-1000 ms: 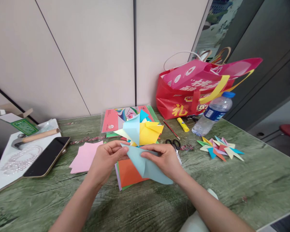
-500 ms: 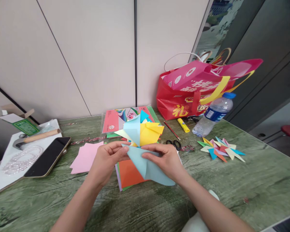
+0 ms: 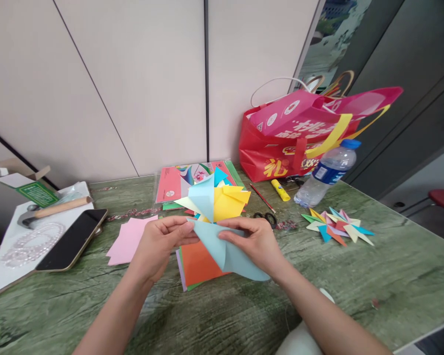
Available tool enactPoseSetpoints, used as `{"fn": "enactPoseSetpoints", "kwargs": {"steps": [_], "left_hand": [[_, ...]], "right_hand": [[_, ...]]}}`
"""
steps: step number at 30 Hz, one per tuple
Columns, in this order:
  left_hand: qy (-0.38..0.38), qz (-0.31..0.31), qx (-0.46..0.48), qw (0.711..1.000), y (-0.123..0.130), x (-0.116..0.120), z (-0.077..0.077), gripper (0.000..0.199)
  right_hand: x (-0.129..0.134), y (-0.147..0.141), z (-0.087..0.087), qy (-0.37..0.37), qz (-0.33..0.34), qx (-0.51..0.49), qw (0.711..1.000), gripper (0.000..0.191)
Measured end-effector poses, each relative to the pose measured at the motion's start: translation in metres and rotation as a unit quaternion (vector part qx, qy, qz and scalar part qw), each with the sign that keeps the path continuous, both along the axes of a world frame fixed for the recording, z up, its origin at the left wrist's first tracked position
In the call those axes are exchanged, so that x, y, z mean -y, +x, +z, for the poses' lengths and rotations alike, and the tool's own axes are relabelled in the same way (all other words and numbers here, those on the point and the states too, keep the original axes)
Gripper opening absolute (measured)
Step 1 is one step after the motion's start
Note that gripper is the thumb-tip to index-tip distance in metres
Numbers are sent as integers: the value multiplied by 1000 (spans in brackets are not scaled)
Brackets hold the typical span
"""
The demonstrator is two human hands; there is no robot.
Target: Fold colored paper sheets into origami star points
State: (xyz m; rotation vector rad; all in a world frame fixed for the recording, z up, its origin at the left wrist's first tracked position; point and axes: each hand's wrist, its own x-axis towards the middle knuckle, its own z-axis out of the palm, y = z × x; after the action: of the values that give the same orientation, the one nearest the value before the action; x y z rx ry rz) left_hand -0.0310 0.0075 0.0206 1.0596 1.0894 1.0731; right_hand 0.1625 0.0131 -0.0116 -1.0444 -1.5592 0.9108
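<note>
A light blue sheet of paper (image 3: pixel 210 241), partly folded, is held up between both hands. My left hand (image 3: pixel 166 239) pinches its upper left corner. With thumb and fingers, my right hand (image 3: pixel 247 241) grips the paper along its upper right side, and the lower right part curves downward. Beneath it on the table lies a stack of coloured paper (image 3: pixel 200 268), orange on top. Just behind the hands sit folded paper pieces, among them a yellow one (image 3: pixel 229 202) and a light blue one (image 3: pixel 203 195). Pink sheets (image 3: pixel 128 241) lie left of my left hand.
Black-handled scissors (image 3: pixel 266 219), a pencil (image 3: pixel 262 197), a glue stick (image 3: pixel 280 191) and a water bottle (image 3: pixel 325 172) stand or lie to the right, near a red bag (image 3: pixel 270 148) and folded paper stars (image 3: pixel 340 226). A phone (image 3: pixel 74 241) and hammer (image 3: pixel 55 209) are at left.
The light blue paper has shifted very slightly to the right in the hands. Both hands keep their hold, and the things on the table stay in place.
</note>
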Motion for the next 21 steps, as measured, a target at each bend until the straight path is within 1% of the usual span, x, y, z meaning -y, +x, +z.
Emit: {"fn": "enactPoseSetpoints", "kwargs": {"steps": [5,11,21], "left_hand": [[-1,14,0,1000,-1,0,-1,15],[10,12,-1,1000,-1,0,-2,14],[42,25,-25,998,3,1,0,12]], "right_hand": [[1,1,-1,-10,6,-6,1000,15],[0,0,-2,-15,-1,-1,1000,19],[-1,0,-1,-33,-6,-16,999,14]]}}
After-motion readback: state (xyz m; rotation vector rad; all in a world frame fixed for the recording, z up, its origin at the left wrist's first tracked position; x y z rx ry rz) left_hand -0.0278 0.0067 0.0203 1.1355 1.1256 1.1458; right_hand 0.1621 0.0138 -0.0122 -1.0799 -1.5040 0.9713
